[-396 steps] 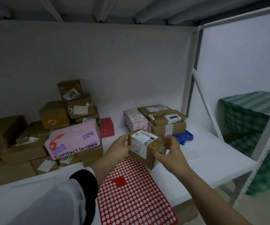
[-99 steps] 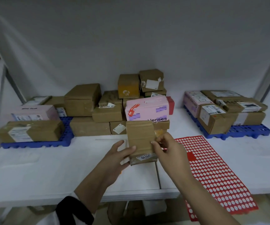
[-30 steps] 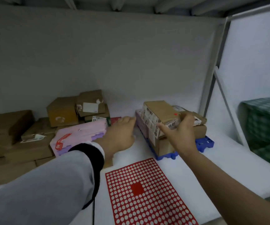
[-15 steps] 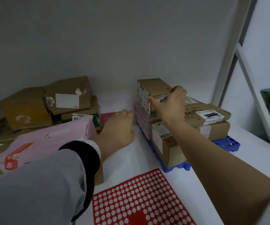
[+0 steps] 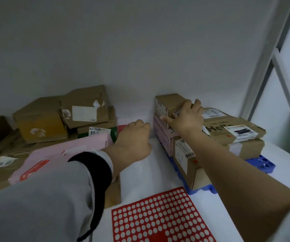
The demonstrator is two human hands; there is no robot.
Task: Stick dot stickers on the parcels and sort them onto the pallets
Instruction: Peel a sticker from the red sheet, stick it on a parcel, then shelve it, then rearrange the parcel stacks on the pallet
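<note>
Your small brown parcel [image 5: 169,103] was plain cardboard, with print down its left face and a white label at its near top edge. It sat towards the back right corner of the shelf [image 5: 158,170], on top of the pink parcel [image 5: 161,137] on the blue pallet [image 5: 261,163]. Your right hand [image 5: 186,117] gripped it from the near side, fingers curled over the top, thumb along the front. Your left hand [image 5: 133,138] lay just left of the pallet, loosely curled, holding nothing. The sticker sheet [image 5: 158,217] lay at the near edge.
</note>
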